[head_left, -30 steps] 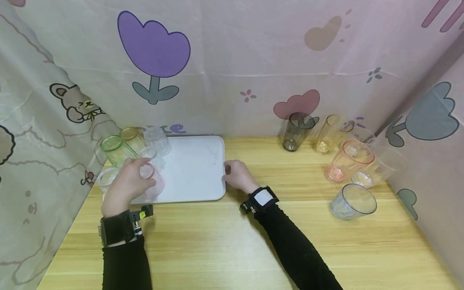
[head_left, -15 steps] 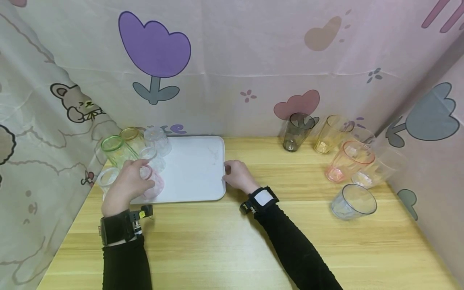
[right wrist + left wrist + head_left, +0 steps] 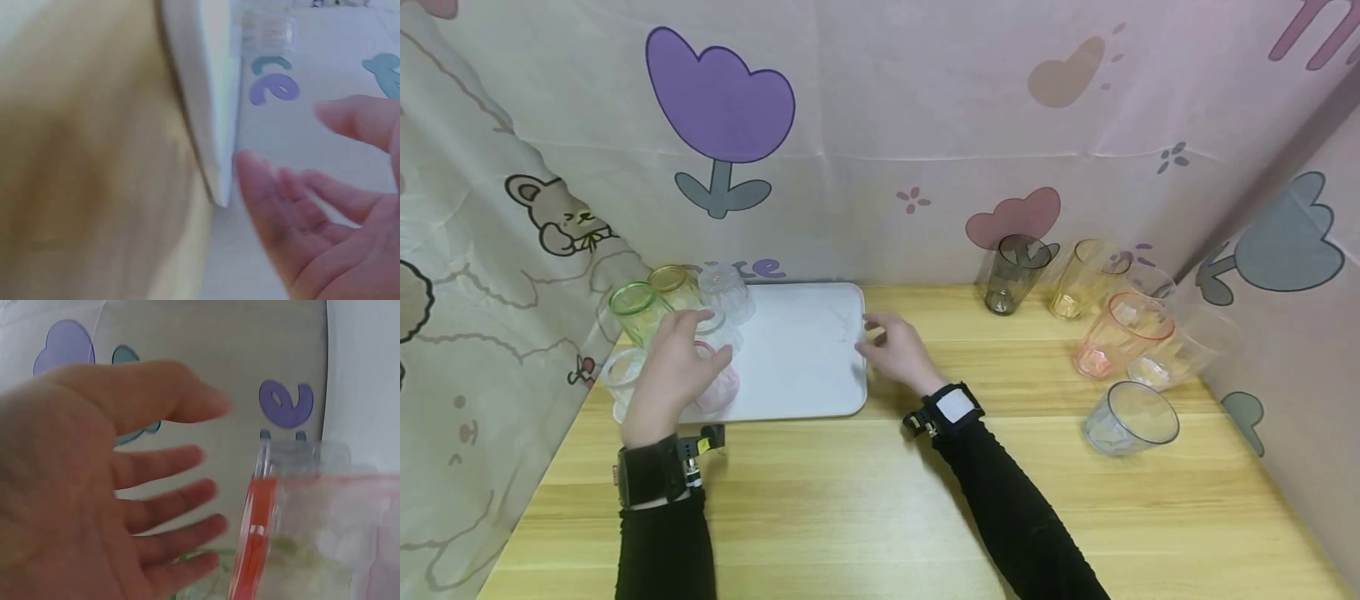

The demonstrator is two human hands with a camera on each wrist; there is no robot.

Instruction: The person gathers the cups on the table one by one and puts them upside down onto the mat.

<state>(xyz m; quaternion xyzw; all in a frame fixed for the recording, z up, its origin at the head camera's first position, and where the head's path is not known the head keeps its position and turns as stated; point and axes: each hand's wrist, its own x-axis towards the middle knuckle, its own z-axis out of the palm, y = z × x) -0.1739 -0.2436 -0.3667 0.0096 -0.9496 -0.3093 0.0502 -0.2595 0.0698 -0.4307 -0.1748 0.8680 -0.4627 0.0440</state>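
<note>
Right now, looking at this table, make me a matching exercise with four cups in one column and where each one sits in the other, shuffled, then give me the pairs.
Things:
1. green cup
2. dark grey cup
3. pink cup
4. clear cup

Places:
A. lying on its side on the wooden table, nearest the front on the right
B. on the white tray, beside the left hand
C. at the back left corner, next to a yellow cup
D. upright at the back, right of the tray, by the curtain

Pairs: 1-C, 2-D, 3-B, 4-A
</note>
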